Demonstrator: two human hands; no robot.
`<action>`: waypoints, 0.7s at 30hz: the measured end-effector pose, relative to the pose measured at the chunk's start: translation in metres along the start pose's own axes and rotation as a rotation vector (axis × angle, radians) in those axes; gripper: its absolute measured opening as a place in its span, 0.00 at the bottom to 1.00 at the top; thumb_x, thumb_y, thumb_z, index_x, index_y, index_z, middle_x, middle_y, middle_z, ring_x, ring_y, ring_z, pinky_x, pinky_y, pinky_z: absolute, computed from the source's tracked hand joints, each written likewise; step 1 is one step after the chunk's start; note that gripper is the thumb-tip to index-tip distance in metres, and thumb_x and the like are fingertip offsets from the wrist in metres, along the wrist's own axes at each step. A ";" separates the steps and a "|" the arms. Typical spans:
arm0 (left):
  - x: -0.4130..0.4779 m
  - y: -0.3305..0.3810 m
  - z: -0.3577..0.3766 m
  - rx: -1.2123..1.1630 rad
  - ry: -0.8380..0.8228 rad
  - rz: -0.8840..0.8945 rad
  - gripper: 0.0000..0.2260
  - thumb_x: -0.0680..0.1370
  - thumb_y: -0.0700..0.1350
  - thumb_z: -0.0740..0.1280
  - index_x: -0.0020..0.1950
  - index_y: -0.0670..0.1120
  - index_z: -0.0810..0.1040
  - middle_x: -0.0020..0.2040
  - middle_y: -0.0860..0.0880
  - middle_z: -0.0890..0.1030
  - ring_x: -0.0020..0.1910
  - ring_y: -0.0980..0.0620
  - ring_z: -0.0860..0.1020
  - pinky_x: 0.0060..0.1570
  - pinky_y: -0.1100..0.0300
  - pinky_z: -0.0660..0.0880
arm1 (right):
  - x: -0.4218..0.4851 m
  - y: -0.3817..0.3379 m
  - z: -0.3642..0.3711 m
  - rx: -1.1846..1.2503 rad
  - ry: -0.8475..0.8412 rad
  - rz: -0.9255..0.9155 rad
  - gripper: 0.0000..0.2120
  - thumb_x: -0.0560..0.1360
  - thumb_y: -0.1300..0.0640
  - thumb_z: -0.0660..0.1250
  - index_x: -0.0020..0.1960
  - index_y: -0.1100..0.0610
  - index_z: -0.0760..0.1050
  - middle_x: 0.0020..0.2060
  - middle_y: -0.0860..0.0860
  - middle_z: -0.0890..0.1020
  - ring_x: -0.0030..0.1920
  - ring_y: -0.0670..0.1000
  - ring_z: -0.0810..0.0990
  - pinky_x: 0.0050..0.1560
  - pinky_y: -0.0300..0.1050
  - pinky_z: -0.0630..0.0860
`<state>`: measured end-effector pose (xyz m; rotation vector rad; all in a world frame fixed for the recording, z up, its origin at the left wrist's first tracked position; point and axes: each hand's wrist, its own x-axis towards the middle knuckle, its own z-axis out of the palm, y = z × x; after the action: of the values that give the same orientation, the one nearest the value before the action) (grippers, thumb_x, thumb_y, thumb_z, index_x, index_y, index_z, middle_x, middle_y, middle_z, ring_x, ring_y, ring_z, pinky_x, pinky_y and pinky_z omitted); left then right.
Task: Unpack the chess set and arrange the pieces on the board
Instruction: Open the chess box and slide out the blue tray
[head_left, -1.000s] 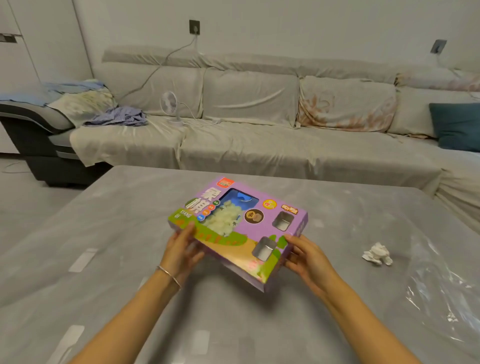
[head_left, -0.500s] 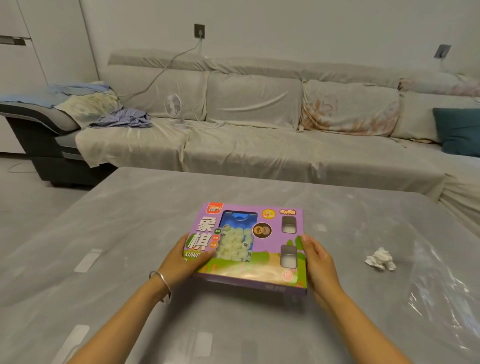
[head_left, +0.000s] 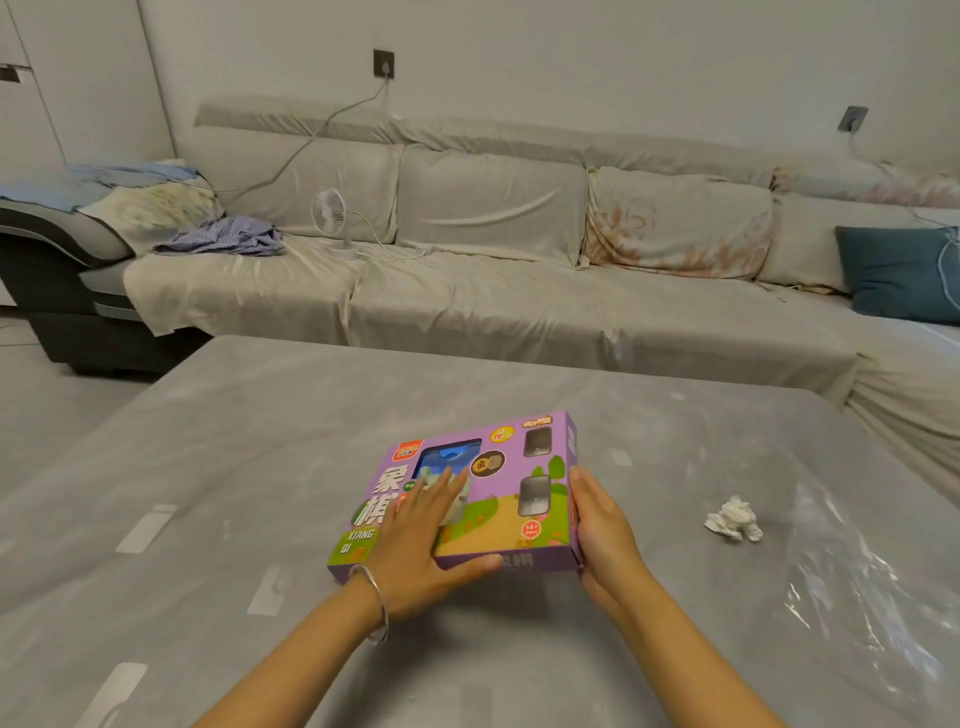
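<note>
I am seeing box lying shut on surface. Left hand pressing flat on top, right hand pressing flat against side. Nothing unpacked yet.

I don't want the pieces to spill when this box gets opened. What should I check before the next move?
1. Box lies flat on the table: ok.
2. Left hand rests flat on the box top, steadying it: ok.
3. Right hand lies against the box's right end, where a flap could be: ok.
4. Box opened: not ok, it looks closed.
5. Crumpled tissue lies apart from the box, to its right: ok.
6. Which end opens: cannot tell.
</note>
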<state>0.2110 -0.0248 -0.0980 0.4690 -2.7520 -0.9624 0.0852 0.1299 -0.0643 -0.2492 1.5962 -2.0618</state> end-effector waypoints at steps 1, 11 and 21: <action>0.001 0.003 0.003 0.041 -0.003 0.007 0.50 0.54 0.83 0.46 0.73 0.64 0.43 0.74 0.62 0.47 0.74 0.57 0.43 0.74 0.49 0.45 | 0.000 -0.002 -0.002 -0.066 0.028 -0.031 0.13 0.80 0.54 0.57 0.58 0.58 0.76 0.48 0.58 0.84 0.40 0.53 0.85 0.37 0.45 0.82; 0.002 0.000 0.025 0.227 0.041 0.051 0.48 0.55 0.82 0.47 0.69 0.58 0.60 0.75 0.57 0.58 0.76 0.51 0.50 0.73 0.49 0.40 | 0.009 -0.004 -0.038 -0.173 0.061 0.313 0.08 0.73 0.63 0.69 0.51 0.64 0.76 0.39 0.56 0.82 0.37 0.51 0.81 0.36 0.39 0.79; -0.001 -0.008 0.025 0.180 0.036 0.118 0.38 0.55 0.81 0.53 0.54 0.56 0.67 0.73 0.57 0.62 0.75 0.52 0.54 0.72 0.52 0.39 | 0.020 0.005 -0.051 -0.258 -0.002 0.533 0.15 0.70 0.61 0.72 0.55 0.64 0.75 0.44 0.58 0.81 0.44 0.53 0.80 0.44 0.45 0.79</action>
<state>0.2069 -0.0162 -0.1220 0.3431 -2.8101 -0.6758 0.0467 0.1618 -0.0867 0.0825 1.7016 -1.4550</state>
